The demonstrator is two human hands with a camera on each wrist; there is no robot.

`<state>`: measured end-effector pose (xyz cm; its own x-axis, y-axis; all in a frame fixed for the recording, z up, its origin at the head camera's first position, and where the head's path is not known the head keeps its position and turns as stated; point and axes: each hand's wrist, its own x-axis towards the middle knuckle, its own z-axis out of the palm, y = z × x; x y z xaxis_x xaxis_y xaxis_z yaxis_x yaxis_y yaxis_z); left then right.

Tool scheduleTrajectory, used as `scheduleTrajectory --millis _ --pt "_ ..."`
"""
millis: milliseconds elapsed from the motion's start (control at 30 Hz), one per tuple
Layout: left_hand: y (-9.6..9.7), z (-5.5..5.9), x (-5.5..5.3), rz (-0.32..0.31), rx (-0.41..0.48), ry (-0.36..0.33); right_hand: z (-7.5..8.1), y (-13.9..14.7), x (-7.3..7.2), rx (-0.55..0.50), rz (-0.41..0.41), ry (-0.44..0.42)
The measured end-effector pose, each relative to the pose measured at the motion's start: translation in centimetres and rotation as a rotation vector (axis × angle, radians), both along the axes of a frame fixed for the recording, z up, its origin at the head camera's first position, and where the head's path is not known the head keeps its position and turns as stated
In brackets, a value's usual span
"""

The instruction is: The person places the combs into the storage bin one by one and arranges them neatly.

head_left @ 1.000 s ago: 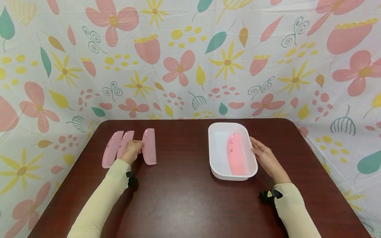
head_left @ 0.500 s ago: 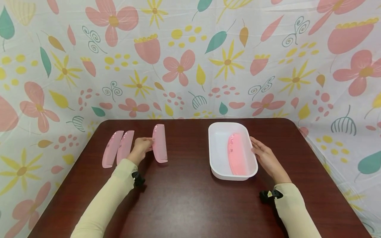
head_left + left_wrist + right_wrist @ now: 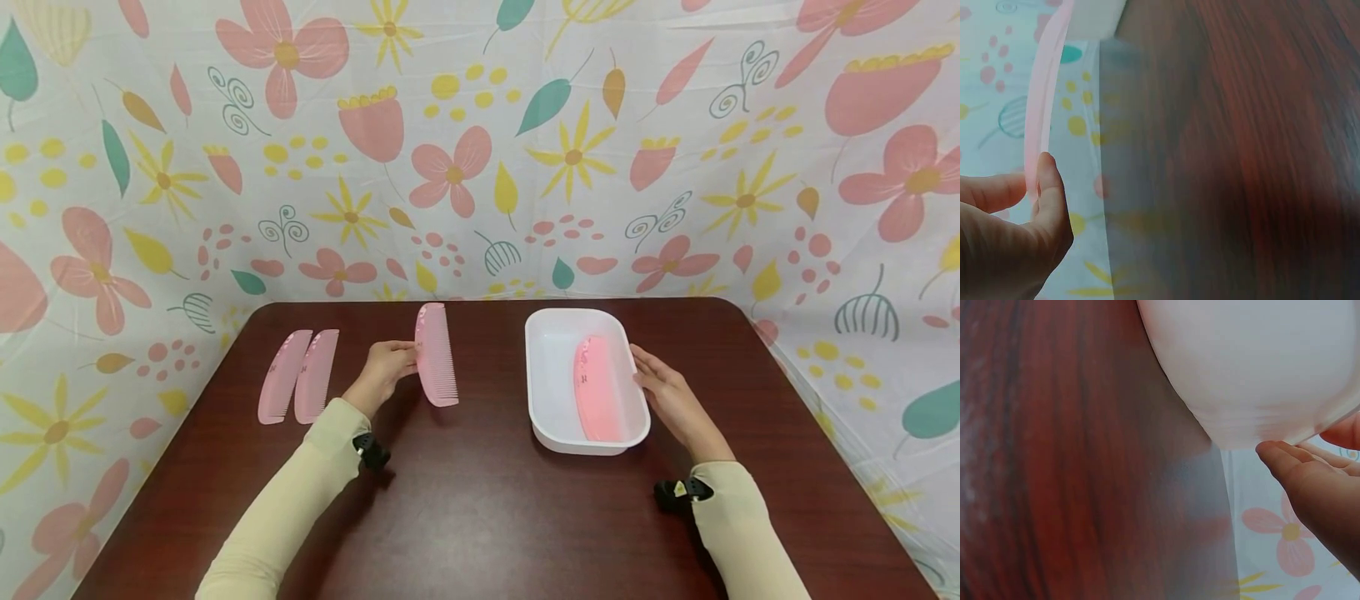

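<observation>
Left hand (image 3: 388, 365) pinches a curved pink comb (image 3: 436, 357), pretty big gap to the white rectangular tub (image 3: 550, 383), right hand (image 3: 673, 400) straight-fingered against its edge.

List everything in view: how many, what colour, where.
Floral-print cloth backdrop: one, white multicoloured, background.
Wood-grain table: one, dark reddish brown, before the backdrop.
White rectangular plastic tub: one, white, table's right half.
Curved plastic combs: two, pink, side by side, table's left.
Third comb: one, pink, between those and the tub.
Fourth comb: one, pink, inside the tub.
Sleeves: two, cream, on the forearms.
Wrist cameras: two, black, at the wrists.
Left hand: one, bare, pinching the third comb.
Right hand: one, bare, touching the tub's right side.
</observation>
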<state>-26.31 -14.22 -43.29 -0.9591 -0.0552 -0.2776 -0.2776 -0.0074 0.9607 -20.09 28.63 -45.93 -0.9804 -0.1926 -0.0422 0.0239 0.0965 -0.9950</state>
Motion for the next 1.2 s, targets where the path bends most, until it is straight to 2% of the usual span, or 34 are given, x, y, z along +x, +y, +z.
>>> scheduleTrajectory --millis 167,467,633,800,1067,1200 --pt "1.7 0.4 0.1 -0.028 0.037 0.021 0.1 -0.1 0.1 -0.007 0.005 0.007" --pt "4.4 1.5 0.4 -0.072 0.075 0.013 -0.2 -0.1 -0.1 -0.024 0.016 0.023" --pt "6.3 1.8 0.7 -0.098 0.106 0.041 -0.5 0.0 -0.2 -0.027 -0.003 0.034" --pt "8.2 2.0 0.9 -0.126 0.134 0.052 -0.5 0.1 -0.2 -0.022 -0.004 0.031" --pt "10.7 2.1 1.4 -0.169 0.124 0.033 0.0 0.0 0.0 -0.012 0.005 0.004" --pt "11.5 1.9 1.5 -0.184 0.113 0.021 0.0 0.1 0.1 -0.005 0.006 0.004"
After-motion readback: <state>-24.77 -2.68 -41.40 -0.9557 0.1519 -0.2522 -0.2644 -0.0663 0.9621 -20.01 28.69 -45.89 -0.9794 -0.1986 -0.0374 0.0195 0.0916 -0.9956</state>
